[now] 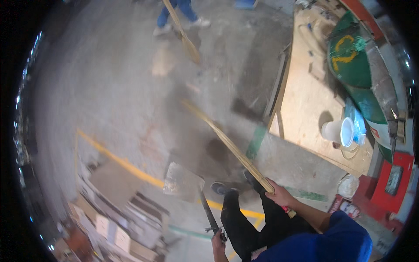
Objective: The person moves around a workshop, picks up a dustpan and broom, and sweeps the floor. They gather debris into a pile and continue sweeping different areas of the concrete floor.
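My left hand (218, 241) is closed around the dark handle of a flat shovel (180, 180), whose worn pale blade reaches forward low over the concrete floor. In my right hand (280, 196) is a long straw broom (233, 149), gripped near its close end. Slanting forward and left, the broom's far end stretches out over a dark patch of floor. A red and yellow band (289, 211) shows at my right wrist.
Ahead stands another person (176, 12) in blue trousers with a similar broom (188, 47). A plywood-topped table (301, 118) on the right carries a white bucket (338, 132) and a curved green metal piece (360, 74). Boards and boxes (115, 218) pile up at left. Yellow lines (124, 163) mark the floor.
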Tool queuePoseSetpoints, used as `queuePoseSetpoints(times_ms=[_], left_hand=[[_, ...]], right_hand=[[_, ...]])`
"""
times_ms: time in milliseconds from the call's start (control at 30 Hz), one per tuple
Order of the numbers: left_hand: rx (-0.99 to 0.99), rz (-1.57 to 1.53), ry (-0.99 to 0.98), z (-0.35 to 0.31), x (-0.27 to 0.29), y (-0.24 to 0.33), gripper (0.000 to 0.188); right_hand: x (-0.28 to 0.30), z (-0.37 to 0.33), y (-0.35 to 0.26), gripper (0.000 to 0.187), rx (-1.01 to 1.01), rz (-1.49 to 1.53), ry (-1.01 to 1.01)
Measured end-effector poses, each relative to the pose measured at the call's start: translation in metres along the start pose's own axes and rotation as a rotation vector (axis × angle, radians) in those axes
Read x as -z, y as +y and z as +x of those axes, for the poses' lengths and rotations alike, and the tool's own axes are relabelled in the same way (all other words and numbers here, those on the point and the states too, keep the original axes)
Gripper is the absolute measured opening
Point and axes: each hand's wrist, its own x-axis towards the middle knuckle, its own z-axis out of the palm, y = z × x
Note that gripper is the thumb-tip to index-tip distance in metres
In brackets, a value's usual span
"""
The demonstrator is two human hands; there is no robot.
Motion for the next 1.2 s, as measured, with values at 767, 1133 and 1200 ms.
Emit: queuePoseSetpoints(times_ms=[767, 1133, 1200], left_hand=[[-0.332, 1.268, 0.267, -0.025, -0.108, 0.727, 0.065], [-0.466, 1.989, 0.375, 0.138, -0.231, 1.077, 0.045], [-0.646, 2.060, 0.403, 0.177, -0.274, 1.126, 0.043]], right_hand=[[-0.059, 0.285, -0.271, 0.054, -0.522, 0.438, 0.800], [0.061, 0.504, -0.492, 0.073, -0.310, -0.021, 0.760], [0.067, 0.545, -0.524, 0.074, -0.412, 0.172, 0.600]])
